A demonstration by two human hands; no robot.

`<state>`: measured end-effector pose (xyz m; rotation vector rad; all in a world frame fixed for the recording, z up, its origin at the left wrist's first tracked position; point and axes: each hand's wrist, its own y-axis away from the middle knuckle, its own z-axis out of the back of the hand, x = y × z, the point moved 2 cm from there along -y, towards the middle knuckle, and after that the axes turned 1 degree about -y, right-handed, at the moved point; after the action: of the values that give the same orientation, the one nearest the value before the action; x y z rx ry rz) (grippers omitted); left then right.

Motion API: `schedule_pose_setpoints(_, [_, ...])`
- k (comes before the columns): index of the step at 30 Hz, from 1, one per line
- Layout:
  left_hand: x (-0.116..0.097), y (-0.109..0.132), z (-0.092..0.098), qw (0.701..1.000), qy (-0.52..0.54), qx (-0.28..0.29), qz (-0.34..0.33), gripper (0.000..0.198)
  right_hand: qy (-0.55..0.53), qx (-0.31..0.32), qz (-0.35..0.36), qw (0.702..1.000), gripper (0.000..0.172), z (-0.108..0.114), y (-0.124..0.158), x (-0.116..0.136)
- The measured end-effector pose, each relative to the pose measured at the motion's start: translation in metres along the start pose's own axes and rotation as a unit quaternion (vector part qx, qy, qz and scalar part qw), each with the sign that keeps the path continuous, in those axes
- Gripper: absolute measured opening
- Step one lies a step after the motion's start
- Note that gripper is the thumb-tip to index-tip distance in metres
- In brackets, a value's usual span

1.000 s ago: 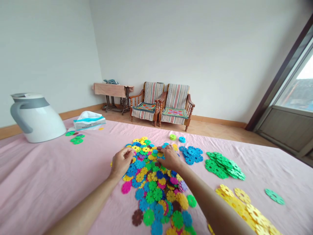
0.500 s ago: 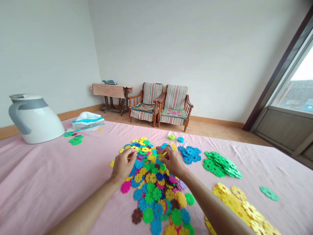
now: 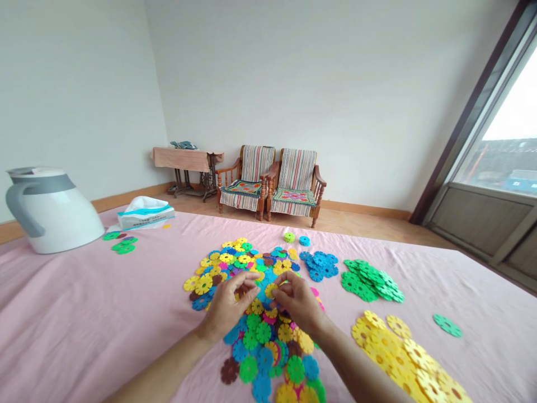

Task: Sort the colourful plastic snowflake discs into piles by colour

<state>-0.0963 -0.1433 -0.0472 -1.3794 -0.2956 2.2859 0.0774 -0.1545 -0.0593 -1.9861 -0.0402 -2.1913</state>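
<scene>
Fingers of my left hand (image 3: 230,301) curl, a narrow gap between thumb and forefinger; those of my right hand (image 3: 301,301) nearly close at a yellow flower disc (image 3: 270,290) between the hands, though I can't tell whether they grip it. Over this mixed disc pile (image 3: 263,332), a light rim pinch should lift one piece without dragging neighbours.

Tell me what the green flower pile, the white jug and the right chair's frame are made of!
Green flower pile: probably smooth plastic; bright, even colour and repeated notches suggest it. White jug: perhaps plastic or painted metal, with a soft sheen. Chair frame: likely varnished wood, brown with turned parts.
</scene>
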Motion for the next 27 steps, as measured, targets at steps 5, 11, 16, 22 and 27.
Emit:
schedule_pose_setpoints(5, [-0.001, 0.000, 0.002, 1.000, -0.024, 0.015, 0.010, 0.024, 0.079, -0.049, 0.008, 0.996, 0.005, 0.008, 0.001, -0.001])
schedule_pose_setpoints(11, [0.006, 0.002, 0.005, 0.989, -0.140, 0.040, -0.016, 0.021, 0.224, -0.111, 0.076, 0.965, 0.006, 0.041, 0.015, 0.008])
schedule_pose_setpoints(16, [-0.004, 0.003, 0.003, 0.977, -0.190, 0.096, -0.011, 0.025, 0.238, -0.077, 0.061, 0.966, 0.013, 0.054, 0.045, 0.009])
schedule_pose_setpoints(22, [-0.008, 0.008, 0.004, 0.968, -0.215, 0.128, -0.017, 0.042, 0.288, -0.045, 0.081, 0.953, 0.018, 0.057, 0.072, 0.001])
schedule_pose_setpoints(27, [-0.010, 0.009, 0.004, 0.961, -0.240, 0.134, -0.025, 0.041, 0.310, -0.044, 0.091, 0.945, 0.018, 0.058, 0.080, -0.002])
